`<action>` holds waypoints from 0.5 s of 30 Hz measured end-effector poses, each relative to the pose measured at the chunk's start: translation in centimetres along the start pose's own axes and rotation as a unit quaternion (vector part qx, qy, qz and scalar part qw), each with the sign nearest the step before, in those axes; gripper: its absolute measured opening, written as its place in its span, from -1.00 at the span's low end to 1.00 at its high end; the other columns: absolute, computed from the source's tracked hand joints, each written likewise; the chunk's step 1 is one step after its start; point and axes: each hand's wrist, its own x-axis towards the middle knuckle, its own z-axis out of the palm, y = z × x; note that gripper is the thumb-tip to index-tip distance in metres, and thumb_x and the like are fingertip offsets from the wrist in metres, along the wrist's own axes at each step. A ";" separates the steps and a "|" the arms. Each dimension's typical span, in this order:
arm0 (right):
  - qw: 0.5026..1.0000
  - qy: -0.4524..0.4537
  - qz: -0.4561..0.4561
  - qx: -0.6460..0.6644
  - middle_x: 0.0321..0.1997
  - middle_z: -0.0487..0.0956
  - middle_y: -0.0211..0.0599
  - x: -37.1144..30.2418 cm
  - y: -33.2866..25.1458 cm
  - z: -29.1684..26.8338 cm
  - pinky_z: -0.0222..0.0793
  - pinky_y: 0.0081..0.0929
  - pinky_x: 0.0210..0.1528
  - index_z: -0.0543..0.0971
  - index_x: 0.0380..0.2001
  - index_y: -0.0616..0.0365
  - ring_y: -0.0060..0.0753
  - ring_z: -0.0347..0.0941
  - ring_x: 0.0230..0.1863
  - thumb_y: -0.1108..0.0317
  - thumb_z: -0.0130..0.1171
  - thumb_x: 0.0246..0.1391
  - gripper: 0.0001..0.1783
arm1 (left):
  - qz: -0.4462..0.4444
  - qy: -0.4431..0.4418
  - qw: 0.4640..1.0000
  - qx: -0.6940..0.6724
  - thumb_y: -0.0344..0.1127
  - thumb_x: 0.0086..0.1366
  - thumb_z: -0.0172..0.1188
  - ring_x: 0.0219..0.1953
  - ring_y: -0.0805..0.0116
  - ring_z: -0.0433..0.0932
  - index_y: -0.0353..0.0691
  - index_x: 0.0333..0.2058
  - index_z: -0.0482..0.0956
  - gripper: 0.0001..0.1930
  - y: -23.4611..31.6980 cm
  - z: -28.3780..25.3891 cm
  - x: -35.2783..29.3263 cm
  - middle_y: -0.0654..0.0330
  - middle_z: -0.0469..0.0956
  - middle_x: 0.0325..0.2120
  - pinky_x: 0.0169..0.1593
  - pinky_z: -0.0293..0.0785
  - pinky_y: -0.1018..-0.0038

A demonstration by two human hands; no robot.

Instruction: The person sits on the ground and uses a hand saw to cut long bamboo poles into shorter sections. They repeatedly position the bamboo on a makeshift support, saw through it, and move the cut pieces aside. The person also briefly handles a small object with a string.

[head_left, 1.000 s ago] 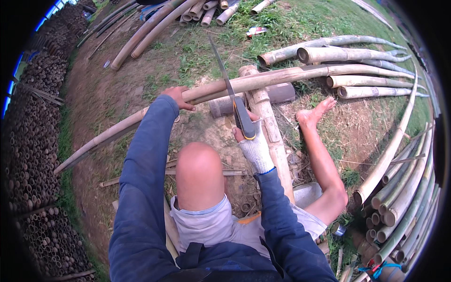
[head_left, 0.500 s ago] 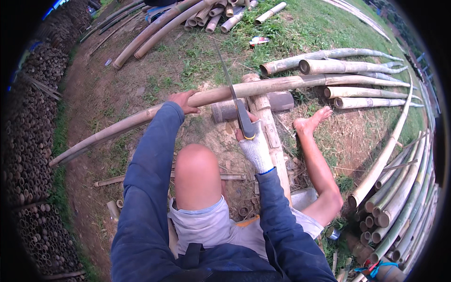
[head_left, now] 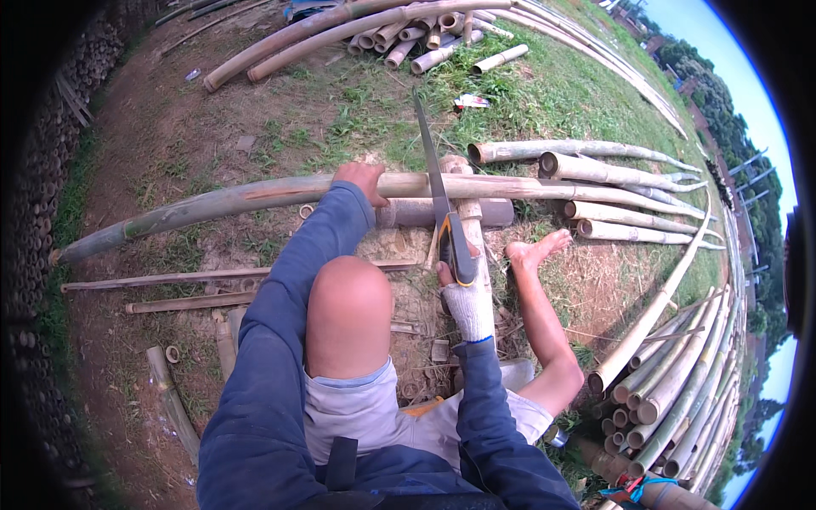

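A long bamboo pole (head_left: 255, 194) lies crosswise in front of me, over a notched bamboo post (head_left: 476, 217) and a thick dark bamboo piece (head_left: 416, 212). My left hand (head_left: 361, 180) is wrapped over the pole, left of the post. My right hand (head_left: 463, 285), in a white knitted glove with bare fingertips, grips the black and yellow handle of a handsaw (head_left: 436, 166). The saw blade points away from me and crosses the pole just left of the post. Whether its teeth are in a cut cannot be made out.
Several bamboo poles (head_left: 612, 170) lie to the right, beside my bare foot (head_left: 540, 251). A large bamboo stack (head_left: 654, 408) fills the lower right. Cut pieces (head_left: 399, 42) are piled at the back. Thin strips (head_left: 170, 278) and short lengths lie at the left.
The view has shifted. My left hand sits closer to the saw, and the pole shows a greener stretch on its left. The saw handle has come nearer to me, showing more of its side.
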 end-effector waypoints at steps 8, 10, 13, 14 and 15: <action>1.000 -0.006 -0.001 -0.001 -0.05 0.49 -0.36 -1.8 -1.8 2.4 0.40 -0.51 -0.16 0.33 0.35 0.16 -0.54 0.42 -0.20 0.46 0.30 0.30 -0.39 | 0.046 0.027 0.999 -0.012 0.27 0.03 0.53 0.00 -0.03 0.72 -0.11 0.10 0.61 -0.23 -3.2 -0.4 -3.3 -0.02 0.76 -0.13 0.11 0.62 0.11; 0.997 -0.027 0.073 -0.015 0.19 0.47 -0.25 -2.7 -2.3 3.5 0.35 -0.40 0.29 0.30 0.38 0.20 -0.42 0.41 0.16 0.43 0.28 0.32 -0.37 | 0.036 0.011 0.999 -0.019 0.28 0.03 0.53 0.00 -0.03 0.72 -0.10 0.11 0.62 -0.22 -4.3 -0.1 -5.0 -0.02 0.76 -0.13 0.11 0.62 0.12; 0.994 -0.027 0.089 0.053 0.21 0.47 -0.23 -3.3 -2.6 5.4 0.36 -0.39 0.29 0.29 0.39 0.19 -0.41 0.42 0.19 0.45 0.28 0.31 -0.35 | 0.023 -0.007 0.999 -0.027 0.28 0.02 0.53 -0.01 -0.03 0.72 -0.09 0.12 0.62 -0.21 -5.5 -0.2 -6.1 -0.01 0.76 -0.12 0.11 0.62 0.12; 0.994 -0.026 0.093 0.051 0.21 0.47 -0.23 -3.4 -2.6 5.8 0.36 -0.39 0.29 0.29 0.39 0.19 -0.41 0.43 0.19 0.45 0.28 0.31 -0.35 | 0.018 -0.010 0.999 -0.027 0.29 0.02 0.53 -0.01 -0.03 0.72 -0.08 0.13 0.62 -0.21 -5.6 0.0 -6.5 -0.01 0.76 -0.12 0.11 0.62 0.12; 0.994 -0.028 0.086 0.056 0.21 0.47 -0.23 -3.5 -2.5 6.2 0.37 -0.39 0.29 0.29 0.39 0.19 -0.41 0.43 0.19 0.46 0.28 0.31 -0.35 | 0.013 -0.017 0.999 -0.026 0.29 0.03 0.53 -0.01 -0.03 0.72 -0.07 0.14 0.62 -0.21 -5.8 0.2 -6.6 -0.01 0.76 -0.12 0.11 0.62 0.12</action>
